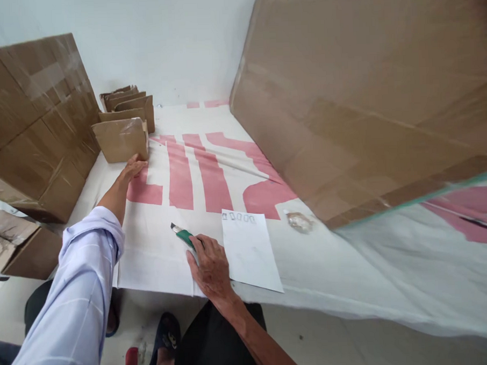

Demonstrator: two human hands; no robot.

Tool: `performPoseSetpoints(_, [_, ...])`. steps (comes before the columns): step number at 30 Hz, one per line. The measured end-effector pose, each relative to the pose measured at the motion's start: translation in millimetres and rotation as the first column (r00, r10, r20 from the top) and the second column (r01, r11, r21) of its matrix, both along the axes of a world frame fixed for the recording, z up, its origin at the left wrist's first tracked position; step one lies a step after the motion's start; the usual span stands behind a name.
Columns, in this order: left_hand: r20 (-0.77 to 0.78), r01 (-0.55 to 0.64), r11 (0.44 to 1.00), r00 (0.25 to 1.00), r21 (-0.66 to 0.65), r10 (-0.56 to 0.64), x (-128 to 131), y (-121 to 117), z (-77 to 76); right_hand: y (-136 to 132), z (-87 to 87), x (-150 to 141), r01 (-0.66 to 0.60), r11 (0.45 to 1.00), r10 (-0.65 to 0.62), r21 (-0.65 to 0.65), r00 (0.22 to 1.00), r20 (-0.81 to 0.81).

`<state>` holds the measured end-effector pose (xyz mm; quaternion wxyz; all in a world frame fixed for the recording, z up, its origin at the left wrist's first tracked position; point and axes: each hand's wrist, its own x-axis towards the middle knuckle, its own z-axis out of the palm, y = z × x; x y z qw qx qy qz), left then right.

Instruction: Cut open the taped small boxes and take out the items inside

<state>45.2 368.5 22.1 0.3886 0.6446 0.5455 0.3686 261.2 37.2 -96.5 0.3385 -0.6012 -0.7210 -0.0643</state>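
Observation:
My left hand [134, 167] is stretched out at the lower right corner of the front cardboard box [119, 140], a small open-topped one. Its fingers are extended and appear to touch the box, not wrapped round it. Behind that box stand several similar cardboard pieces [134, 105] in a row. In my right hand [211, 265] is a green utility knife [183, 236], its blade end pointing up and left, just above the white cloth. Beside this hand lies a white sheet of paper [252, 257] with small drawn rectangles along its top.
A tall taped stack of cartons [39, 116] stands at the left. A large cardboard carton [356, 91] leans over the right side. The table cloth [158, 261] has red printing. Near the paper lies a crumpled clear piece [299, 221]. Another carton [24, 243] sits lower left.

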Motion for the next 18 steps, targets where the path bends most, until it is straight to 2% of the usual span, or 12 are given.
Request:
performPoseSetpoints(3, [-0.062, 0.030, 0.998, 0.998, 0.053, -0.027, 2.7, -37.3, 16.0, 0.6, -0.2, 1.5, -0.012, 1.000, 0.012, 0.011, 1.000, -0.011])
performPoseSetpoints(5, [-0.106, 0.048, 0.994, 0.994, 0.101, -0.037, -1.0, -76.6, 24.3, -0.7, -0.9, 3.8, -0.022, 1.000, 0.022, 0.012, 1.000, -0.022])
performPoseSetpoints(7, [-0.169, 0.098, 0.984, 0.983, 0.145, -0.073, -17.5, -124.2, 34.3, -2.0, -2.8, 6.1, -0.031, 0.999, 0.032, 0.010, 0.999, -0.024])
performPoseSetpoints(9, [-0.363, 0.267, 0.940, 0.915, 0.212, -0.178, -51.1, -176.0, 50.4, -2.6, -5.4, 7.7, -0.036, 0.999, 0.036, 0.010, 0.999, -0.020])
performPoseSetpoints(11, [-0.529, 0.331, 0.922, 0.829, 0.199, -0.183, -99.9, -225.9, 73.8, -2.8, -8.3, 8.8, -0.037, 0.999, 0.037, 0.006, 0.999, -0.019])
performPoseSetpoints(14, [-0.726, 0.245, 0.968, 0.675, 0.055, -0.130, -183.3, -282.1, 112.3, -2.6, -12.4, 10.2, -0.045, 0.999, 0.045, 0.003, 0.999, -0.029])
performPoseSetpoints(16, [-0.821, 0.127, 0.990, 0.558, -0.061, -0.122, -229.0, -302.9, 130.7, -1.9, -14.6, 10.5, -0.046, 0.999, 0.046, 0.006, 0.998, -0.050])
performPoseSetpoints(18, [-0.873, 0.040, 0.990, 0.468, -0.133, -0.136, -257.7, -312.2, 139.9, -0.6, -15.4, 9.8, -0.040, 0.999, 0.040, 0.002, 0.996, -0.082])
